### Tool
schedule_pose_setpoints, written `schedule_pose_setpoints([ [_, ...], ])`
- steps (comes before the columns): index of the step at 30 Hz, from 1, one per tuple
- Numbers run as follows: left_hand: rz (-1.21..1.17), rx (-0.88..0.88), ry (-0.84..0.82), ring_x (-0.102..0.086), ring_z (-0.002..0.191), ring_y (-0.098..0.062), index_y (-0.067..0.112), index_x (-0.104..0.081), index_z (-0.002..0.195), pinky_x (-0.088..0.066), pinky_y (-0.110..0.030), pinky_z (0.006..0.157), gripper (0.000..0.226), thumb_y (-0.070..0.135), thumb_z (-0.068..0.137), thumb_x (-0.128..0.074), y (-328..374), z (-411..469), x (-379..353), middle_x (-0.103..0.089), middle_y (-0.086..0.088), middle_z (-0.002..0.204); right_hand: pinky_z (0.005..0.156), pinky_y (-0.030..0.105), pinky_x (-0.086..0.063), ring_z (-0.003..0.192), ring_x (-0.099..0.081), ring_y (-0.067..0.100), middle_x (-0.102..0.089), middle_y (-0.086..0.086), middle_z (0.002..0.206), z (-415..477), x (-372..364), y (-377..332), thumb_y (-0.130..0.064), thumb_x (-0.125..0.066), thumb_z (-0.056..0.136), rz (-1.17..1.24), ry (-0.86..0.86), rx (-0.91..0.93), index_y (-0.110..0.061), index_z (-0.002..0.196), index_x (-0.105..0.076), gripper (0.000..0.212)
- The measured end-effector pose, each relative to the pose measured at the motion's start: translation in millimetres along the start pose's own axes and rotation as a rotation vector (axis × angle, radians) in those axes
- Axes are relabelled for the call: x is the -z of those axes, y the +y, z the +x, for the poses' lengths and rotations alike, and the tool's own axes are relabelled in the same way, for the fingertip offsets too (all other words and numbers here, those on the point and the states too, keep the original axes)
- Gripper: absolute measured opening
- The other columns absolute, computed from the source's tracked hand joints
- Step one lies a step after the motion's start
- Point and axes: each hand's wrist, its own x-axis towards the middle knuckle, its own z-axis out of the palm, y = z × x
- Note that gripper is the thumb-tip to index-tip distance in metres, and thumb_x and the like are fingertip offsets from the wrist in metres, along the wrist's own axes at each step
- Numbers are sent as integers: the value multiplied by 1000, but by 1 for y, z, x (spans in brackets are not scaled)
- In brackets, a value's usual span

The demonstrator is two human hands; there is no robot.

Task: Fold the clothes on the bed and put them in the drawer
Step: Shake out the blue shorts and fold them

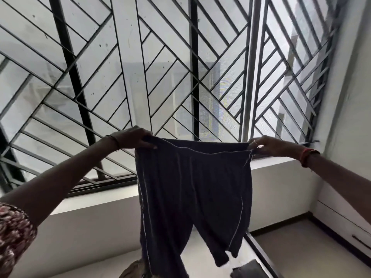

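Note:
A pair of dark navy shorts (192, 189) with thin pale side stripes hangs in the air in front of the window. My left hand (132, 138) grips the left end of the waistband, and my right hand (265, 146) pinches the right end, so the waistband is stretched flat between them. The two legs dangle over the bed (202, 255), whose pale sheet shows at the bottom. A brownish garment (133, 270) and a dark grey one (247, 269) lie on the bed below. White drawer fronts (345, 223) line the right wall.
A large window with a black diagonal grille (160, 67) fills the upper view, above a white ledge (100, 199). The bed's dark frame edge (261, 255) runs along the right, with a strip of floor (301, 247) between it and the drawers.

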Motion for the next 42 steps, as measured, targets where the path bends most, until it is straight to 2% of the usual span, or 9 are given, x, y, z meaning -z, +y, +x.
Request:
schedule_pose_setpoints([
  [3, 150, 16, 90, -49, 60, -13, 31, -41, 59, -36, -27, 63, 40, 56, 78, -65, -1, -2, 1, -48, 10, 58, 71, 11, -44, 81, -60, 3, -61, 9, 88, 7, 0, 1, 2, -67, 82, -62, -84, -120, -23, 79, -73, 25],
  [10, 288, 34, 170, -55, 68, -26, 13, -49, 63, -37, -30, 61, 52, 60, 77, -63, -2, -10, 8, -56, -5, 66, 78, 32, -45, 86, -56, 11, -53, -7, 94, 7, -10, -21, -73, -61, 61, -279, -233, -294, -27, 88, -61, 54],
  [14, 442, 14, 271, -65, 75, -31, 15, -51, 73, -42, -33, 65, 53, 67, 77, -57, -13, -16, 1, -64, -10, 73, 65, 24, -36, 75, -54, 19, -56, 1, 80, 8, -19, -26, -54, -75, 68, -219, 62, -289, -14, 80, -64, 43],
  [20, -183, 157, 298, -44, 64, -23, 11, -44, 72, -32, -31, 57, 43, 33, 70, -81, -15, -23, -16, -46, -3, 62, 60, 33, -49, 65, -58, 20, -61, 9, 73, 9, -30, -41, 3, -68, 79, 307, 578, -344, -4, 92, -53, 21],
  [27, -1079, 214, 270, -64, 80, -9, 17, -56, 113, -54, -18, 67, 42, 2, 77, -72, -6, -43, -36, -69, -2, 88, 51, 26, -42, 67, -43, 23, -48, 12, 87, -5, -48, -48, -11, -47, 84, 609, 767, -253, -52, 99, -48, 44],
  [33, -1213, 175, -49, -67, 101, -12, 13, -77, 96, -53, -17, 76, 59, 42, 46, -91, -11, -55, -40, -72, -6, 107, 79, 32, -47, 88, -59, 15, -67, 4, 96, -14, -51, -57, 1, -32, 90, 871, 687, -218, -17, 97, -64, 38],
  [36, -1262, 160, -5, -68, 98, -14, 12, -77, 96, -54, -18, 74, 65, 44, 42, -93, -8, -57, -41, -71, -8, 107, 78, 25, -51, 93, -60, 16, -65, 3, 98, -27, -47, -58, -19, -61, 90, 925, 581, -206, -16, 105, -63, 16],
  [38, -1249, 146, 39, -67, 97, -6, 20, -77, 96, -54, -18, 73, 65, 49, 40, -92, -3, -60, -41, -72, 1, 105, 77, 25, -55, 96, -62, 16, -62, 5, 106, -33, -46, -56, -19, -76, 77, 761, 561, -198, -29, 116, -59, 43],
  [42, -1163, 131, 58, -63, 103, -1, 21, -67, 114, -48, -31, 91, 41, 32, 75, -72, 6, -66, -42, -69, 8, 110, 84, 31, -56, 99, -63, 14, -63, 5, 116, -39, -43, -59, -15, -83, 68, 721, 668, -250, -32, 117, -58, 58],
])
